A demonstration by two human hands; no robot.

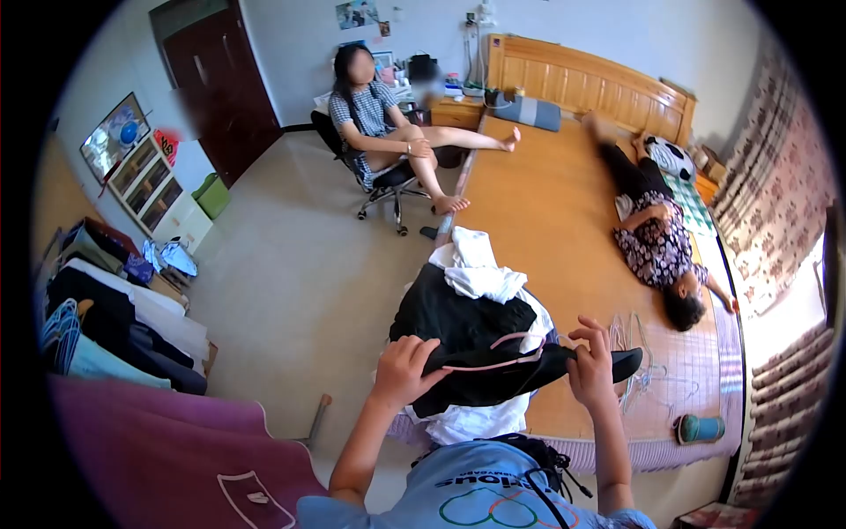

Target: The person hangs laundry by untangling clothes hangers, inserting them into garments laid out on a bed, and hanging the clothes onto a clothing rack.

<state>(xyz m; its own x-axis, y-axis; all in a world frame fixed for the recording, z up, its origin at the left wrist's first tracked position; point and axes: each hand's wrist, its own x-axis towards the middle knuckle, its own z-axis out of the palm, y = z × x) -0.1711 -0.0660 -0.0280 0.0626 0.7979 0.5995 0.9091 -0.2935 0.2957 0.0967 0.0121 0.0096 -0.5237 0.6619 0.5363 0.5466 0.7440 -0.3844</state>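
Observation:
A black garment (502, 381) is stretched between my two hands, above the near end of the bed. A pink clothes hanger (493, 364) lies along its upper edge, its hook curving up near the right side. My left hand (405, 370) is closed on the left end of the garment. With fingers bent, my right hand (590, 357) pinches the cloth close to the hanger's right end. Beneath them is a pile of clothes, with a black piece (432, 304) and white pieces (480, 269) on top. What part of the garment faces me cannot be made out.
The bed (529, 203) has a tan mat. Several wire hangers (652, 375) and a teal roll (701, 429) lie at its near right. One person (370, 123) sits on a swivel chair; another (661, 229) lies on the bed. Clothes (132, 317) hang at left.

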